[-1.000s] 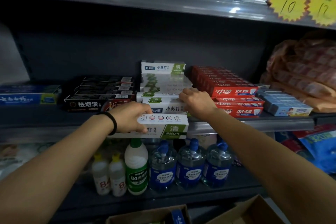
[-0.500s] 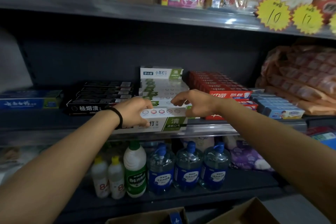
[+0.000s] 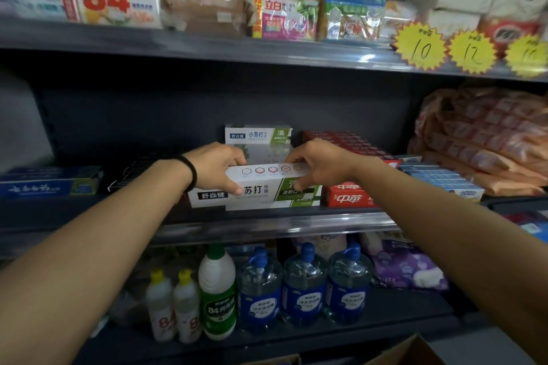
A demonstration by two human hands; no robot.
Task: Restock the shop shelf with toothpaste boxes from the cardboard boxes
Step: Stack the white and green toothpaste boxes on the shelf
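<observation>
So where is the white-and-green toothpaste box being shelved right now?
In the head view it sits mid-frame at the middle shelf's front: the white-and-green toothpaste box, gripped by the left hand and right hand, just left of the red toothpaste boxes.

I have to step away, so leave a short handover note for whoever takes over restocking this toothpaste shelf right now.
Left hand: grips the left part of the white-and-green toothpaste box, thumb on its front face.
Right hand: pinches the same box near its green end.
The box sits at the front of the white-and-green stack on the middle shelf, between the black boxes and the red boxes.
Done: several rows are stocked.
Left: settle and release this box, then fetch more from the cardboard box at the bottom edge of view; its contents are not visible.
</observation>
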